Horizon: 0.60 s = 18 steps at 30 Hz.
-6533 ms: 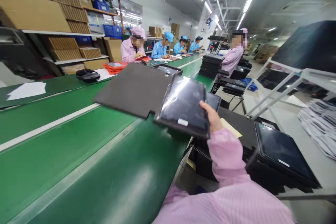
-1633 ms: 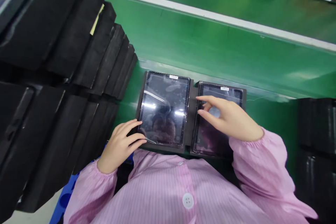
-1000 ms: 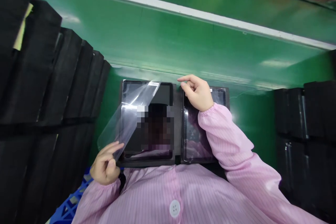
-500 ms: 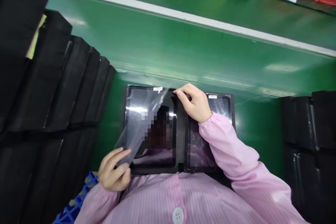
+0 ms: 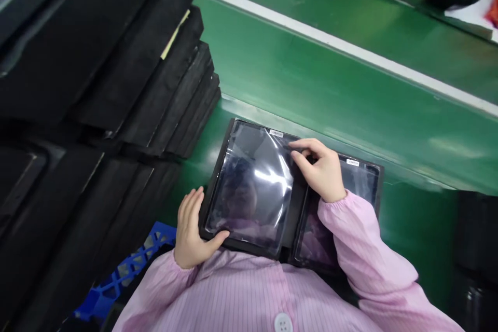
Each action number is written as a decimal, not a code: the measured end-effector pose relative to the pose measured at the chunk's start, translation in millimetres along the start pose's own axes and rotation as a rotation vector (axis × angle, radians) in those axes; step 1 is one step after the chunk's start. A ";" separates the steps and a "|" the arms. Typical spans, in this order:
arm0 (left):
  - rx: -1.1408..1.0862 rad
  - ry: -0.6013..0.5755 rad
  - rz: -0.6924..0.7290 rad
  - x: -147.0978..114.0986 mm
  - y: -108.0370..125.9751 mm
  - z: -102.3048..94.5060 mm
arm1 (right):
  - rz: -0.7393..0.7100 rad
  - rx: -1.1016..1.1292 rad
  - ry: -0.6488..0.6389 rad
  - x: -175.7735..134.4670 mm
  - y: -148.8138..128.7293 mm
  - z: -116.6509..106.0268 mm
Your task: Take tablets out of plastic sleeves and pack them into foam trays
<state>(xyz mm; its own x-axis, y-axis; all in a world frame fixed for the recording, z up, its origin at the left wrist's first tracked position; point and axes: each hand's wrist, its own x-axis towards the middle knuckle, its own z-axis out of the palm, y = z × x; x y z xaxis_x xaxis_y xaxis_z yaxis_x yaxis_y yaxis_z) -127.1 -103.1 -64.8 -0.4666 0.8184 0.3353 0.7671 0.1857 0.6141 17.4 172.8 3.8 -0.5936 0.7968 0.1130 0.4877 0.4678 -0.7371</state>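
Taking left tablet (image 5: 251, 192) as clock centre. Lies face up in black tray (image 5: 220, 171), near the wearer's body, skewed slightly clockwise. Looks covered by clear film (image 5: 268, 179); shows bright glare streaks from 2 to 4. Can't tell if flat all over. Carries white label (image 5: 276, 133) at 1.

Have left hand (image 5: 196, 233) at 8, cupped around the near corner: fingers together along the tray's edge, thumb spread out along the near edge. Not clenched, not gripping.

Have right hand (image 5: 321, 168) between 2 and 3, index finger and thumb brought close together at the tablet's corner toward 1:30, other fingers curled. Can't tell whether pinching film or only touching.

See right tablet (image 5: 318, 233) at 3, just beside, partly hidden under right hand and pink sleeve (image 5: 358, 228). Bears second label (image 5: 353, 163) along its far edge.

See green belt (image 5: 311, 72) at 12, crossed by white strip (image 5: 342, 44). See tall black stack (image 5: 128, 62) at 10, with yellow slip (image 5: 175, 35) poking out; blue crate (image 5: 136, 264) at 8, low; another dark stack (image 5: 474, 238) at 3, well apart.
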 end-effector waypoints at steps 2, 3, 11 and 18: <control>0.012 -0.090 0.023 1.0 -1.9 -1.9 | 0.014 0.069 -0.029 0.8 1.1 -3.0; 0.019 -0.120 0.032 1.8 -2.9 -2.7 | 0.011 0.102 -0.049 1.1 1.8 -5.1; 0.019 -0.116 0.037 5.2 -6.5 -3.3 | -0.022 0.598 -0.214 5.5 13.2 -24.3; -0.001 -0.121 0.027 6.3 -7.6 -4.0 | -0.008 0.727 -0.216 12.5 21.2 -28.0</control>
<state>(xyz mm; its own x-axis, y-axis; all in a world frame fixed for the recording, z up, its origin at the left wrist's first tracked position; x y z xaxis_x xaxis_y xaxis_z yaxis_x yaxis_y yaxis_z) -137.7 -101.6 -64.5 -0.3888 0.8829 0.2632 0.7784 0.1620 0.6065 38.3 203.4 8.3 -0.7441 0.6667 0.0422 -0.0175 0.0437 -0.9989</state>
